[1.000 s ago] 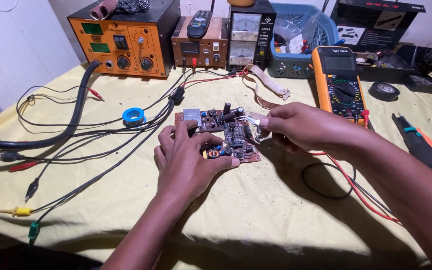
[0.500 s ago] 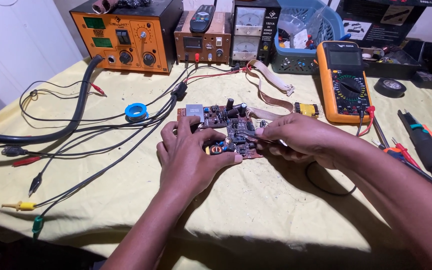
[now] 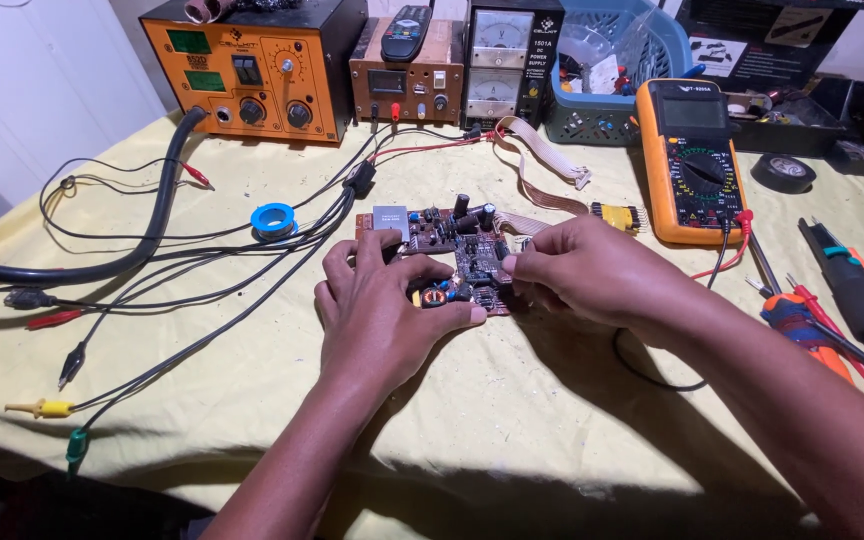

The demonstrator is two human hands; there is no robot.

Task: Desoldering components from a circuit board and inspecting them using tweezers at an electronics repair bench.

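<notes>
Since the earlier frame the right hand (image 3: 582,275) has shifted to pinch the circuit board's (image 3: 442,250) right edge mid-surface, left hand (image 3: 387,310) pressing flat: light, rigid, fragile, best gripped by edges.

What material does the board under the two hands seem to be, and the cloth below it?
Brown circuit board: looks like rigid laminate, matte, with soldered parts standing on it; both hands touch it. Pale yellow table cloth: seems woven fabric, dull and creased.
</notes>
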